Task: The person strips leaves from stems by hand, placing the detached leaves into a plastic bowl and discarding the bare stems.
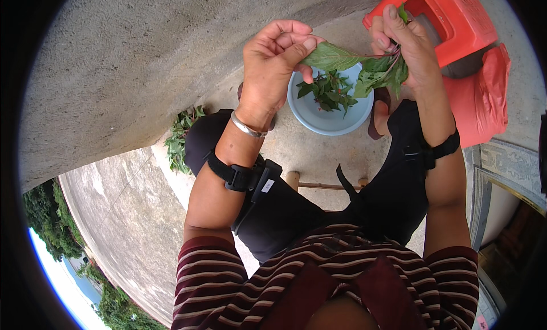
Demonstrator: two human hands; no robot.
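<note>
Between the thumb and forefinger of my left hand is the tip of a broad green leaf. Its reddish stalk runs across to my right hand, whose fingers are closed around a sprig of leafy greens with purplish stems. Several leaves of that sprig hang below the right hand. Beneath both hands, on the floor, stands a light blue plastic basin holding a small heap of picked green leaves. The sprig covers part of the basin's far right rim.
A pile of leafy stems lies beside my left knee. Against the left side rises a rough concrete wall. At the far right are a red plastic stool and a red plastic bag. A doorway frame stands at the right.
</note>
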